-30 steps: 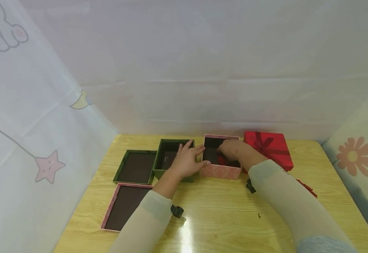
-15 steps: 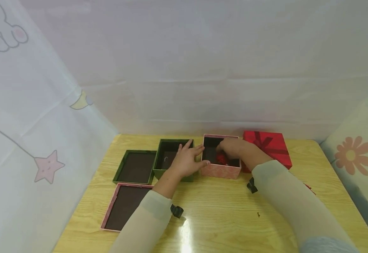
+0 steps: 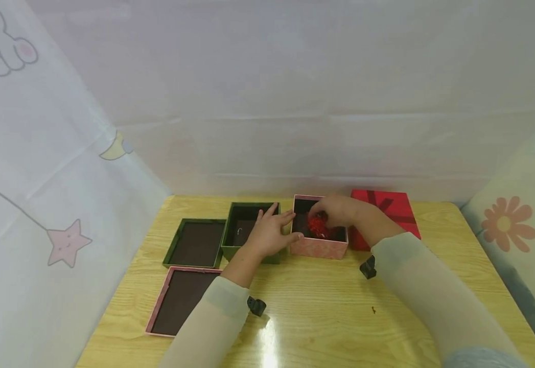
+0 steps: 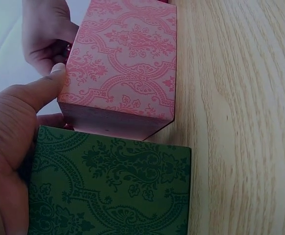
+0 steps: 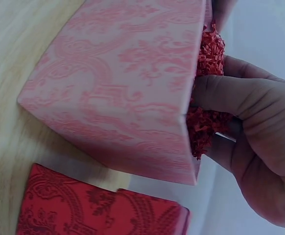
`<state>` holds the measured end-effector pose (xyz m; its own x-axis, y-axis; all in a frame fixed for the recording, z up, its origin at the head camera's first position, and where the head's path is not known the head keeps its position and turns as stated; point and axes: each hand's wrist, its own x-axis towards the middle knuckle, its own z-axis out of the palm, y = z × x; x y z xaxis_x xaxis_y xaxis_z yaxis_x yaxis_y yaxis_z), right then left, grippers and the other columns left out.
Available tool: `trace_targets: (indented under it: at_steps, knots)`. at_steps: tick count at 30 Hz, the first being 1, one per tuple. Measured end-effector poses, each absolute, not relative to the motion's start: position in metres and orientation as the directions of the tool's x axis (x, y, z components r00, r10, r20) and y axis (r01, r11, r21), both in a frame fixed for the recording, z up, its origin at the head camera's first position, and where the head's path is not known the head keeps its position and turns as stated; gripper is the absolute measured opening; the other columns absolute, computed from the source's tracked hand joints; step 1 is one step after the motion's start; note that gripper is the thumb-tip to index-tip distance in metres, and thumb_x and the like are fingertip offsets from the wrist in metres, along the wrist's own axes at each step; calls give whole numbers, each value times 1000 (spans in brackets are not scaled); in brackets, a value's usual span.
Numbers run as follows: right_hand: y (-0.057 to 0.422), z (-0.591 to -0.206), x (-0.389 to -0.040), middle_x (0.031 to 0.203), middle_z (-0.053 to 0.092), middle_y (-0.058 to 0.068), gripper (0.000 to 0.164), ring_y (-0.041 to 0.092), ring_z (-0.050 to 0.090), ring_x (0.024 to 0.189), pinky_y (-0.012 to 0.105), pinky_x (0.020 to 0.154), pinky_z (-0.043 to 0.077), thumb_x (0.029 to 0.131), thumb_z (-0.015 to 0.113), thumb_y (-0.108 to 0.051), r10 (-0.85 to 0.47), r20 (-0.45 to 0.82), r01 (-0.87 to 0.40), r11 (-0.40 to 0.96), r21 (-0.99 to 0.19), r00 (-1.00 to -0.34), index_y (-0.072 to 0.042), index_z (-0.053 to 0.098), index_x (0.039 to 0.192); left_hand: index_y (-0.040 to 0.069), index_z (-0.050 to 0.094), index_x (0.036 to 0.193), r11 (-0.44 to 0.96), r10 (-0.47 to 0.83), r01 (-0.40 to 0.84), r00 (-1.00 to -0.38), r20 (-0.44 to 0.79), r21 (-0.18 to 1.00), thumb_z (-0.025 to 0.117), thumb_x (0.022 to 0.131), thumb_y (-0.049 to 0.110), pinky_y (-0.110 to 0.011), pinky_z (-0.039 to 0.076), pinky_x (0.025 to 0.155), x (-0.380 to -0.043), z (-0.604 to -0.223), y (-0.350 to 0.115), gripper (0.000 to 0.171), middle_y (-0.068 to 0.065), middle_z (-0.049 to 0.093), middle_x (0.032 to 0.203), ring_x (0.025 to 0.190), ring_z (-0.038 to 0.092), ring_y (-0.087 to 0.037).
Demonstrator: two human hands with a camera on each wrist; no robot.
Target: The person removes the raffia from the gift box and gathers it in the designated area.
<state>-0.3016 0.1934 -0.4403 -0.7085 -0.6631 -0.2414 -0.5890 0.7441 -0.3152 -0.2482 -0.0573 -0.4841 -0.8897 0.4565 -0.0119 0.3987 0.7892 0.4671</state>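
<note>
A pink patterned box (image 3: 319,249) stands uncovered with its dark inside facing up. My right hand (image 3: 338,210) reaches over its rim and pinches a clump of red crinkled paper shreds (image 5: 211,54) between thumb and fingers; the clump shows at the box's mouth. My left hand (image 3: 269,235) spreads straight fingers over the green box (image 3: 234,251), just left of the pink one. Its thumb touches the pink box's near left corner, and a fingertip lies by that box's left rim. In the left wrist view, the thumb rests along the pink edge.
A red box with a dark ribbon (image 3: 402,212) stands right of the pink box. A green lid (image 3: 198,243) and a pink-rimmed lid (image 3: 182,301) lie inside-up on the left. A small scrap (image 3: 373,309) lies on the wooden table (image 3: 313,317).
My right hand has risen a little inside the pink box, bringing the red paper shreds up toward the rim. My left hand has stayed in place.
</note>
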Motion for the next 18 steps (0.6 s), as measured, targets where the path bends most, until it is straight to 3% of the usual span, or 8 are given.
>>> trace_targets:
  at_steps: [9, 18]
  knots:
    - [198, -423, -301, 115, 71, 2, 54, 18, 62, 92, 32, 75, 59, 82, 77, 3, -672, -227, -598, 735, -321, -705, -21, 74, 130, 23, 47, 158, 787, 456, 395, -890, -14, 474, 63, 95, 65, -62, 2, 126, -251, -485, -56, 78, 1, 43, 163, 160, 10, -30]
    - [204, -403, -292, 120, 70, 1, 57, 18, 63, 96, 32, 78, 59, 84, 75, 5, -627, -253, -528, 767, -364, -737, -25, 73, 133, 24, 47, 158, 800, 439, 383, -898, -16, 461, 63, 95, 66, -61, 2, 126, -252, -483, -54, 77, 2, 42, 163, 160, 10, -29]
